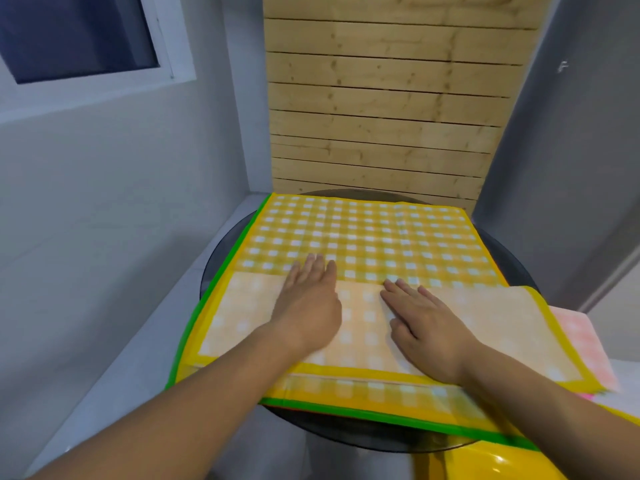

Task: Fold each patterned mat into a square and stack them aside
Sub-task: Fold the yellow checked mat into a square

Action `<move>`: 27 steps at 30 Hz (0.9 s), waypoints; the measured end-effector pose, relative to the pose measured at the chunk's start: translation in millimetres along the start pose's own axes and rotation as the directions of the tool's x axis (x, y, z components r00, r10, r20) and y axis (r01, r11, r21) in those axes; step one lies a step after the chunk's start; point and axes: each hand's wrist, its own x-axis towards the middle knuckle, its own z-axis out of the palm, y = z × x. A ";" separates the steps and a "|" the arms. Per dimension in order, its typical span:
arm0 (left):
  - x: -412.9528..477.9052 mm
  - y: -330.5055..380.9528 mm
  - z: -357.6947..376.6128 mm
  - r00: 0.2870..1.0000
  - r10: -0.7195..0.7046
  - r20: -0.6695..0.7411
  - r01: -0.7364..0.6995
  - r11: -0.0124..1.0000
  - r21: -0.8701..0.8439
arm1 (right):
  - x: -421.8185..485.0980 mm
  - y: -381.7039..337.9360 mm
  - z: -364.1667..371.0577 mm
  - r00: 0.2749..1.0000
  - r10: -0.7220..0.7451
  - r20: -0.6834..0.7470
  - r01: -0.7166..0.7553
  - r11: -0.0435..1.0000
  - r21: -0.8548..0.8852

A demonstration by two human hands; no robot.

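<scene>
mat (363, 233): yellow and white checks with a green edge, spread over a round table, reaching past the rim on the left, near and right sides.
flap (242, 317): the mat's near part is turned over onto the checked face, showing a paler underside with a yellow border; its right end lifts off the layer below.
left hand (308, 306): flat, palm down, fingers straight and close together, pressing on the flap; the fingertips cross the flap's far edge onto the checked face.
right hand (426, 327): flat too, palm down, fingers straight and a little spread, pressing the flap just beside the left hand; the fingertips reach the flap's far edge.
pink mat (575, 337): pale pink checks, showing at the right from under the flap's lifted end.
table (221, 251): dark, round and glossy, showing at the left and near sides of the mat.
yellow thing (485, 462): shiny, at the lower right under the mat's edge; cannot tell what it is.
panel (381, 98): pale wooden slats, upright behind the table.
window (76, 32): dark pane in a white frame, upper left, in a grey wall.
</scene>
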 end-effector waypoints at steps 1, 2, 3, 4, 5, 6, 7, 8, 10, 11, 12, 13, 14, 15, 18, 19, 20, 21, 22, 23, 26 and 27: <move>0.5 10.4 2.8 0.994 0.095 0.047 -0.095 0.995 -0.012 | 0.5 0.5 0.9 1.000 0.000 -0.002 0.000 1.000 0.006; 0.4 18.6 6.6 0.984 0.154 0.091 -0.154 0.988 -0.016 | 0.6 1.3 1.9 1.000 0.001 -0.004 -0.001 1.000 0.013; 0.7 23.3 11.2 0.976 0.177 0.124 -0.177 0.984 -0.005 | 1.0 2.5 2.6 1.000 0.001 -0.008 -0.001 1.000 0.021; 1.0 25.3 15.1 0.974 0.175 0.145 -0.179 0.984 0.014 | 1.3 3.6 2.6 1.000 0.002 -0.007 -0.002 0.999 0.032; 1.4 25.8 17.6 0.974 0.165 0.157 -0.173 0.984 0.034 | 1.4 4.3 1.7 1.000 0.004 -0.001 -0.004 0.999 0.046; 1.3 25.4 19.0 0.974 0.155 0.166 -0.166 0.985 0.052 | 1.1 4.9 0.5 1.000 0.004 0.008 -0.005 0.998 0.061; 1.5 24.7 20.1 0.974 0.146 0.173 -0.160 0.985 0.071 | 0.2 6.4 -0.9 1.000 0.005 0.019 -0.006 0.997 0.073; 2.2 25.7 21.2 0.974 0.139 0.180 -0.156 0.984 0.086 | -2.5 10.5 -3.1 0.999 0.011 0.030 -0.013 0.997 0.077; 0.7 23.2 20.6 0.975 0.122 0.186 -0.142 0.985 0.096 | -7.1 20.7 -8.6 0.997 0.039 0.059 -0.043 0.997 0.067; 0.6 23.7 20.9 0.974 0.120 0.192 -0.141 0.985 0.097 | -12.3 31.2 -12.3 0.995 0.072 0.069 -0.076 0.995 0.060; 0.1 24.1 20.9 0.972 0.120 0.200 -0.142 0.985 0.098 | -17.7 44.0 -15.8 0.991 0.113 0.075 -0.117 0.992 0.051; -0.5 24.5 20.6 0.971 0.120 0.207 -0.143 0.985 0.098 | -23.9 57.3 -19.2 0.985 0.156 0.076 -0.159 0.987 0.038; -0.6 24.6 20.2 0.970 0.121 0.210 -0.145 0.984 0.101 | -30.1 70.1 -22.5 0.978 0.196 0.069 -0.199 0.980 0.025; -0.4 24.7 20.1 0.970 0.122 0.211 -0.146 0.984 0.106 | -35.4 81.2 -24.7 0.971 0.231 0.057 -0.232 0.973 0.013; 0.6 25.0 21.0 0.968 0.117 0.220 -0.144 0.984 0.109 | -43.3 98.6 -26.3 0.959 0.281 0.025 -0.281 0.960 0.014; 1.2 24.9 21.1 0.968 0.116 0.224 -0.143 0.984 0.108 | -43.5 100.3 -25.6 0.959 0.282 0.020 -0.282 0.959 0.013; 1.2 25.0 20.4 0.967 0.116 0.227 -0.143 0.984 0.106 | -42.9 100.9 -25.2 0.959 0.282 0.020 -0.282 0.959 0.013; 1.2 25.2 19.3 0.966 0.118 0.230 -0.144 0.984 0.102 | -42.5 101.0 -25.5 0.959 0.282 0.021 -0.283 0.959 0.019; 1.4 25.3 18.2 0.965 0.120 0.234 -0.146 0.985 0.093 | -41.8 101.0 -26.4 0.959 0.283 0.020 -0.284 0.958 0.035; 1.7 25.3 17.1 0.964 0.122 0.238 -0.145 0.986 0.081 | -41.9 101.0 -27.6 0.958 0.285 0.018 -0.286 0.956 0.060; 2.4 24.6 13.5 0.957 0.126 0.262 -0.142 0.989 0.042 | -42.7 101.7 -30.5 0.957 0.289 -0.009 -0.285 0.948 0.142; 2.7 25.1 10.3 0.954 0.129 0.271 -0.140 0.990 0.021 | -42.5 101.8 -31.0 0.956 0.293 -0.016 -0.288 0.946 0.148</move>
